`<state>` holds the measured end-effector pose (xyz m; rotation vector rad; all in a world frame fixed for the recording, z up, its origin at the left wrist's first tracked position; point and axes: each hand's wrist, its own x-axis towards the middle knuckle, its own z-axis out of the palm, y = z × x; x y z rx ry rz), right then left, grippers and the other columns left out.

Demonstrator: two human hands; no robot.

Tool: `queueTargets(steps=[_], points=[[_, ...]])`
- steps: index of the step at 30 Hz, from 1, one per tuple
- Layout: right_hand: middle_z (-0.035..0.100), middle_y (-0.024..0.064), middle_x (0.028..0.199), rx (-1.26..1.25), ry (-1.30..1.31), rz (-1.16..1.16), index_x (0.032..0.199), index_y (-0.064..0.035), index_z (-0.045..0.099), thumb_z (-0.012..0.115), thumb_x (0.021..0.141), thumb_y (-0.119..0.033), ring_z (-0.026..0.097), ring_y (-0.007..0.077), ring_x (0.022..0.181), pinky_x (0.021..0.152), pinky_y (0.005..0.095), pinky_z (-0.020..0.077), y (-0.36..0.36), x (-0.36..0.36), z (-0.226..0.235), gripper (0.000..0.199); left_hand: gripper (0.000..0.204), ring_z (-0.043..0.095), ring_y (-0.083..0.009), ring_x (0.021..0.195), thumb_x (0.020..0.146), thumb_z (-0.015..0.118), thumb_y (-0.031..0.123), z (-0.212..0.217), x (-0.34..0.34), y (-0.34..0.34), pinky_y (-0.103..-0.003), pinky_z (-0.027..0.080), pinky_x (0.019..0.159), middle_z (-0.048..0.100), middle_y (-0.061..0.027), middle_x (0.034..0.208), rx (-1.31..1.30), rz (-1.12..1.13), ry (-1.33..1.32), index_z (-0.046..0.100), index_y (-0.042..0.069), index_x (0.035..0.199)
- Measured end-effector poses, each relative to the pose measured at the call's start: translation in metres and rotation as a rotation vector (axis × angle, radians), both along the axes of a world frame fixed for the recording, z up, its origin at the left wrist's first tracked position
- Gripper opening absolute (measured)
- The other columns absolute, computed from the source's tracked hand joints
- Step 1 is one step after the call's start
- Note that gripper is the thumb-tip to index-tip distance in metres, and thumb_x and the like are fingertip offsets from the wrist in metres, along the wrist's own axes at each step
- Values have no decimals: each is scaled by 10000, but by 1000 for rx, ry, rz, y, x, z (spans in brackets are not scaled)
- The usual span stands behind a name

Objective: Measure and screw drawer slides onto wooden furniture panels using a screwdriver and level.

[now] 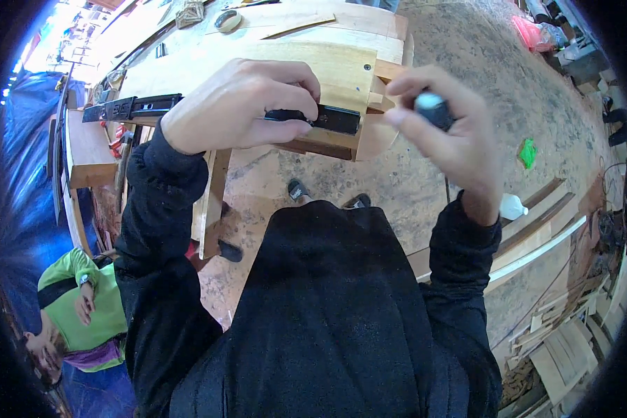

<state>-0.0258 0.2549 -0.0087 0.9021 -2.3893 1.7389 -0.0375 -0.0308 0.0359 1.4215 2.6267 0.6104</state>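
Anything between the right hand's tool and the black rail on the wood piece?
Nothing visible. The right hand holds a dark round-handled tool beside the long black metal slide rail, which the left hand pins against the light wooden panel.

left hand (240,104): pressing black drawer slide (223,110) to wooden piece (327,73) | right hand (449,132): gripping dark-handled tool (433,109)

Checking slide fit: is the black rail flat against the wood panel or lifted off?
Flat, as far as shows. The left hand presses the black rail against the side of the wood panel; no gap is visible. The right hand grips a dark handle.
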Motion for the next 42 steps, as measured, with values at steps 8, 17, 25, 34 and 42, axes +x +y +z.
queueTargets(steps=[8,17,25,34,42], points=[[661,149,1016,228,141,54,1123,-26,661,785,820,-256,648,314,927,839,380,515,-30,7,-22,400,136,685,-288,876,784,763,68,-12,13,-1,-363,562,759,680,-104,1051,51,105,35,681,31,886],[640,140,958,262,96,11,1095,-30,654,767,824,-226,640,309,881,794,390,510,-33,9,-16,353,157,682,-244,962,762,781,31,-31,27,-5,-335,550,821,700,-89,1103,233,253,21,684,55,884],[644,163,962,281,69,27,1078,-9,643,766,828,-212,653,338,875,777,400,524,-35,12,-9,345,163,686,-234,952,736,806,26,-46,36,-11,-333,555,824,720,-69,1036,485,308,23,715,60,868],[615,132,901,266,6,16,1030,-26,647,793,798,-155,640,293,799,713,373,513,-36,10,-11,303,165,724,-216,870,736,787,-16,-53,73,-13,-353,545,825,749,-90,953,774,352,179,712,52,866],[591,88,824,249,-1,-30,1002,-29,663,815,762,-104,593,197,721,661,312,479,-38,11,-13,294,209,715,-225,822,720,799,-55,-76,97,-10,-316,564,738,734,-100,888,912,508,181,666,50,842]])
